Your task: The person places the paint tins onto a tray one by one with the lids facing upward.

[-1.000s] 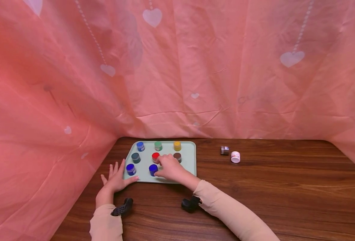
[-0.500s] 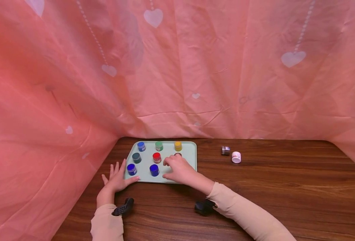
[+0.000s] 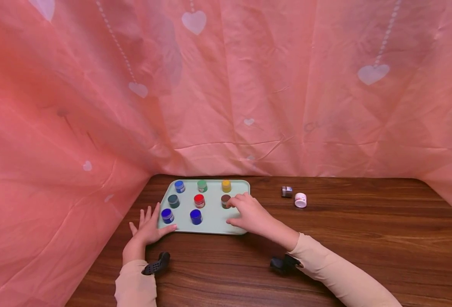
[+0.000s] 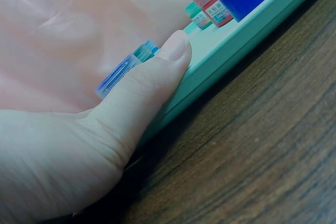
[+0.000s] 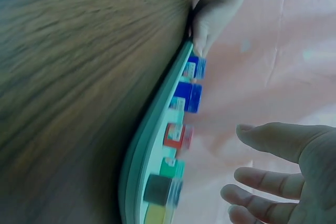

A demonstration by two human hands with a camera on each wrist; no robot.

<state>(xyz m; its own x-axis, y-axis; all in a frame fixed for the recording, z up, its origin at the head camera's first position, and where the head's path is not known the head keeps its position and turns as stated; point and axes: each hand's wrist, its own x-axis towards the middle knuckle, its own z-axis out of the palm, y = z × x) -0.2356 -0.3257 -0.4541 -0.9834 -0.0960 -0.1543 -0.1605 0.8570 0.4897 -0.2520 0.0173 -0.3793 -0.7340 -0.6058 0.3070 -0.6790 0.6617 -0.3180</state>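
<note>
A pale green tray carries several small paint jars in rows. My left hand rests on its left front corner, thumb along the front rim, fingers spread past the left side. Nearest that hand is a dark blue jar; a second blue jar stands to its right. My right hand hovers over the tray's right part with nothing in its fingers, its fingertips overlapping the brown jar in the head view. In the right wrist view the right hand's fingers are spread apart, away from the jars.
Beyond the front row stand a red jar, a dark teal jar, and blue, green and yellow jars. Right of the tray, a dark jar and a white jar lie on the wooden table. Pink curtain encloses the back.
My right hand has drawn back to the right, away from the front-middle blue jar and the red jar, uncovering them. My left hand and the jars have stayed in place.
</note>
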